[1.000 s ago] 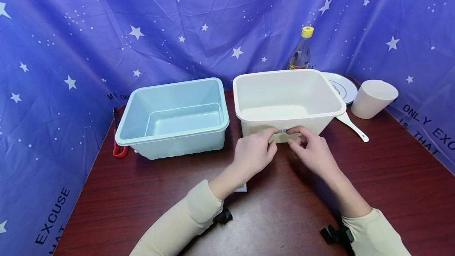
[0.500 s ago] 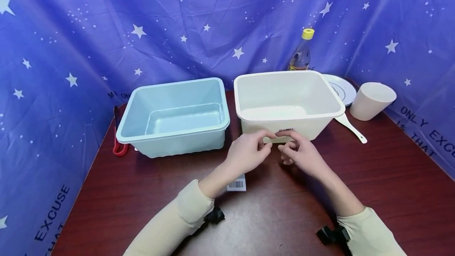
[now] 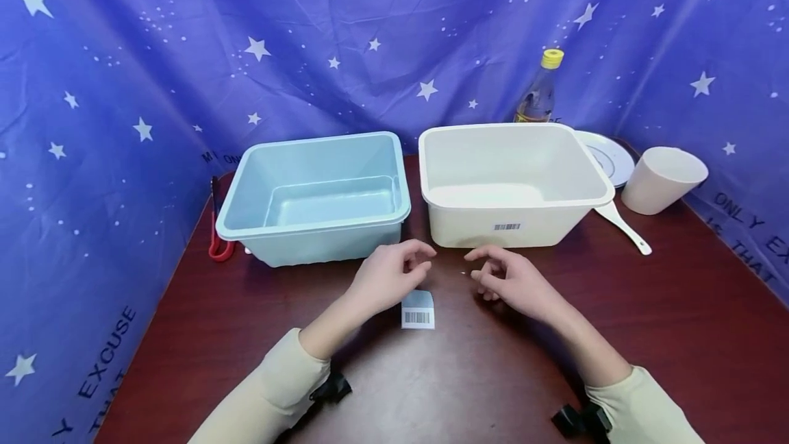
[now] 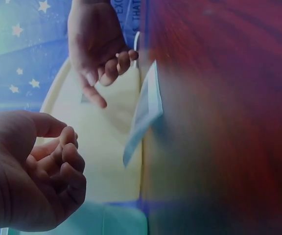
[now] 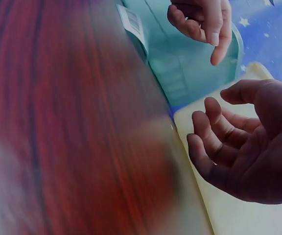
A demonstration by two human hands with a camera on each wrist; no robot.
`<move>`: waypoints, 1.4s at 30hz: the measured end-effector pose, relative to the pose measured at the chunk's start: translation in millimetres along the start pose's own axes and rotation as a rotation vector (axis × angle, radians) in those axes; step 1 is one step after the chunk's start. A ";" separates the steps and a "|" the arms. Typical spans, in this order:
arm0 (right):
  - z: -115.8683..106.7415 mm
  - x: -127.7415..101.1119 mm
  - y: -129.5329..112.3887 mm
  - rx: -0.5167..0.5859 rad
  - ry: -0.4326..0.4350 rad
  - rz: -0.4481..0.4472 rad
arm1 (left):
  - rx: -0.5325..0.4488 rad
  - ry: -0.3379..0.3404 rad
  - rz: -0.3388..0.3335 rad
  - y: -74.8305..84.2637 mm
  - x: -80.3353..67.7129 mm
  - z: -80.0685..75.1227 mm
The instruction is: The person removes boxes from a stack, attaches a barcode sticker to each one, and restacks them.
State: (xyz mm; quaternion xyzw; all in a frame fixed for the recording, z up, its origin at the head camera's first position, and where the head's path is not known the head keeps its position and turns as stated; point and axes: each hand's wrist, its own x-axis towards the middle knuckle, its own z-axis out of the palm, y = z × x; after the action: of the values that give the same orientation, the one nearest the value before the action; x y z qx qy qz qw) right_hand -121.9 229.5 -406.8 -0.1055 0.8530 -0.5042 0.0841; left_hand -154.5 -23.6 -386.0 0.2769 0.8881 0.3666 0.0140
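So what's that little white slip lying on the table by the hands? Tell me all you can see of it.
The slip is a small white label, paper by the look of it, with a black barcode printed along its near edge. It lies on the dark red table, one edge lifted slightly in the left wrist view. It sits just beside the left hand, in front of the two tubs; nothing grips it.
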 end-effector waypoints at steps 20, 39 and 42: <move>32.7 30.4 -35.9 -0.043 -0.084 -0.092 | -0.047 -0.066 -0.047 -31.3 -24.9 -26.3; 41.5 39.4 -44.1 -0.065 -0.120 -0.131 | -0.151 -0.338 -0.113 -37.0 -27.6 -25.5; 42.1 39.4 -43.4 -0.070 -0.124 -0.130 | -0.183 -0.388 -0.118 -38.3 -28.3 -23.2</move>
State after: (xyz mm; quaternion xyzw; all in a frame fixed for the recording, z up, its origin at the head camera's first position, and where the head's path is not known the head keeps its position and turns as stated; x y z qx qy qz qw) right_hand -145.2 163.3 -390.2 -0.1944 0.8545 -0.4712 0.1000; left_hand -154.2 -74.9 -399.3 0.2875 0.8463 0.3842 0.2313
